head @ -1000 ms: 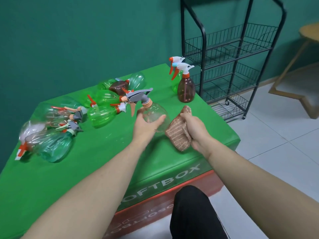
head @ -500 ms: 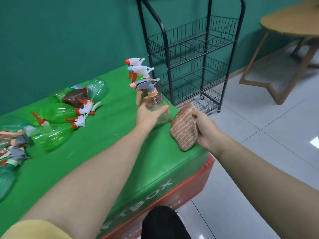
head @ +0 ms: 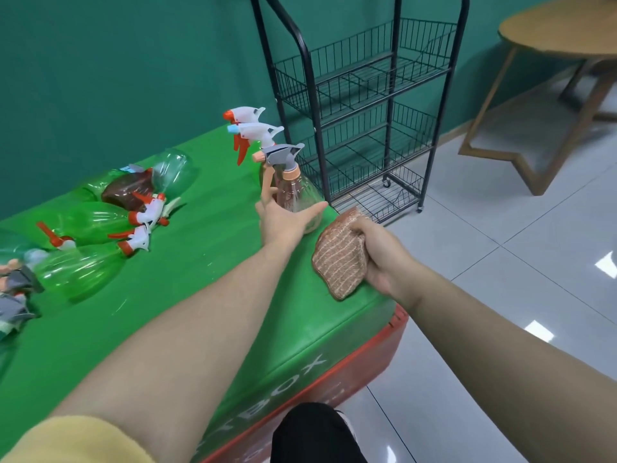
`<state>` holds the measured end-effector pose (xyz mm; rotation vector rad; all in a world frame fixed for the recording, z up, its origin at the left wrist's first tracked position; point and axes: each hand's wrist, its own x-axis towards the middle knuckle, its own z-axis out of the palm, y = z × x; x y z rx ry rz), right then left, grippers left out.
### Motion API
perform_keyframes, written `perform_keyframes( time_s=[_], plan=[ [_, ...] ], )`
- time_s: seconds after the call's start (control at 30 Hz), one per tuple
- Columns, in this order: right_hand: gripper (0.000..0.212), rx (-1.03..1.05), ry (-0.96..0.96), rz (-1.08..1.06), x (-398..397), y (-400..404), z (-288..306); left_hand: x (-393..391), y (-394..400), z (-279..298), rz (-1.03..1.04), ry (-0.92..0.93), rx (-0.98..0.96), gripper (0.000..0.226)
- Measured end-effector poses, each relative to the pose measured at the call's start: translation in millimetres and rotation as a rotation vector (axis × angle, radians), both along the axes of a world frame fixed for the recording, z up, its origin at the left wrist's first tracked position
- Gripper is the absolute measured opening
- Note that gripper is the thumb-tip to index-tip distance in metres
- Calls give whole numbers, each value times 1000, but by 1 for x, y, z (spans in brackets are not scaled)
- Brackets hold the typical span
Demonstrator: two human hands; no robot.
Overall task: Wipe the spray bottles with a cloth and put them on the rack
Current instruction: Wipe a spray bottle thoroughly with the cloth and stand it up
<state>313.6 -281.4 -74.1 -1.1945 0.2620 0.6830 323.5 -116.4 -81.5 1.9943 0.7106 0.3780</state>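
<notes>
Bottle in hand: the clear spray bottle [head: 295, 198] is standing upright at the bench [head: 200, 295] corner, just beside the rack [head: 364, 105].
Left hand [head: 283, 220]: its grip is curling round the bottle's belly, thumb along the near side.
Right hand [head: 377, 252]: its grip is pinching the bunched cloth [head: 339, 259].
Handling: looking empty and light, thin plastic, likely smooth and slippery.
Where to hold: probably the narrow neck under the grey trigger head.
Waiting: green bottles [head: 93, 225] are lying further left.

My left hand [head: 283, 218] holds an upright bottle [head: 295, 195] at the surface's [head: 187, 305] far right corner; cloth [head: 339, 259] in my right hand [head: 380, 255] beside it; rack [head: 364, 105] behind; toppled bottles [head: 96, 225] left.
</notes>
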Motion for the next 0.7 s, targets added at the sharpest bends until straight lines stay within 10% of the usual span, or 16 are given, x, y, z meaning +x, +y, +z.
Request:
perform_keyframes(
  time_s=[0.7],
  plan=[
    [15,25,-80,242,-123,72,49,-215,72,23,-16,109,49,18]
  ],
)
